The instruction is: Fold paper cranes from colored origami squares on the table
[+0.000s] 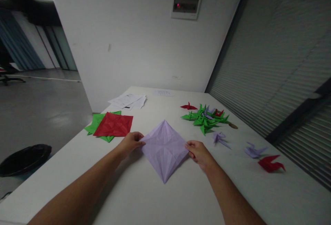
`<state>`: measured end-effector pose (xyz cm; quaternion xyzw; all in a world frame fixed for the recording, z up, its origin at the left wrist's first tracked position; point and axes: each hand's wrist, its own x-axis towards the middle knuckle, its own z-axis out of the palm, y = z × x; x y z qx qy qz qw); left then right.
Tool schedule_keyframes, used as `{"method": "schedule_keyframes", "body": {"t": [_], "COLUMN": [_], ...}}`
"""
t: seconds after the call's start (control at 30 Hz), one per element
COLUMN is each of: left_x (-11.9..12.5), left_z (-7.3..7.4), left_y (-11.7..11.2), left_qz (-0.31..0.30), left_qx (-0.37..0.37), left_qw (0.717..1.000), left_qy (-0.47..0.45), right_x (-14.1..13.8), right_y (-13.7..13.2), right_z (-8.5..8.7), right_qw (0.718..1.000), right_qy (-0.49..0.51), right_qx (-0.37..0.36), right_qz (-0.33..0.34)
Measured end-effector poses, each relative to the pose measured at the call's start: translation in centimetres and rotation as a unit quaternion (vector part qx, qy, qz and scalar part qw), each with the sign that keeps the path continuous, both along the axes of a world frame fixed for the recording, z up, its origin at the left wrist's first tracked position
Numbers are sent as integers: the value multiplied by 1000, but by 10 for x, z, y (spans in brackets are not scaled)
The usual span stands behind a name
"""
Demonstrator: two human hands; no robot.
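A: Held in the left grip?
B: Left corner of a lilac paper square, pinched between thumb and fingertips.
A: And in the right grip?
B: Right corner of the same square, pinched likewise, with thumb on top.
A: Lying where?
B: Flat on the white table, at the front middle, between both forearms. Turned as a diamond, with one tip toward the wall and one toward the wearer. Heavily creased, slightly raised along the middle.
A: To the left?
B: A red sheet, also creased, on top of green sheets; just beyond the left grip, apart from the lilac paper square. Farther back, white printed papers near the far edge.
A: To the right?
B: A heap of green cranes, mixed with a few lilac and red ones, and a lone red crane just behind it. Nearer, a small lilac crane near the right grip, not touching. Farther right, a second lilac crane and a bright red crane, close together by the blinds.
A: Off the table?
B: A black round dish on the floor, at left.
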<state>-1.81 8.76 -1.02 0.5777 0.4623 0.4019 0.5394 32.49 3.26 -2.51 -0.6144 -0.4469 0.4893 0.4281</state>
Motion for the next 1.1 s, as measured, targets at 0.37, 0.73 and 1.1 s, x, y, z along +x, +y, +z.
{"method": "schedule_keyframes", "body": {"t": [0.37, 0.73, 1.1], "left_x": [2, 3, 3], "left_z": [8, 12, 3], "left_y": [-7, -9, -3], "left_qz": [19, 17, 52], "left_qx": [-50, -65, 11], "left_qw": [991, 987, 998], "left_qy": [-122, -147, -44], "right_x": [-5, -6, -7], "right_y": [-2, -4, -4], "right_z": [9, 8, 8], "right_qw": [995, 990, 993], "right_qy": [76, 125, 49], "right_qx": [53, 58, 98], "right_qz": [-29, 3, -39]}}
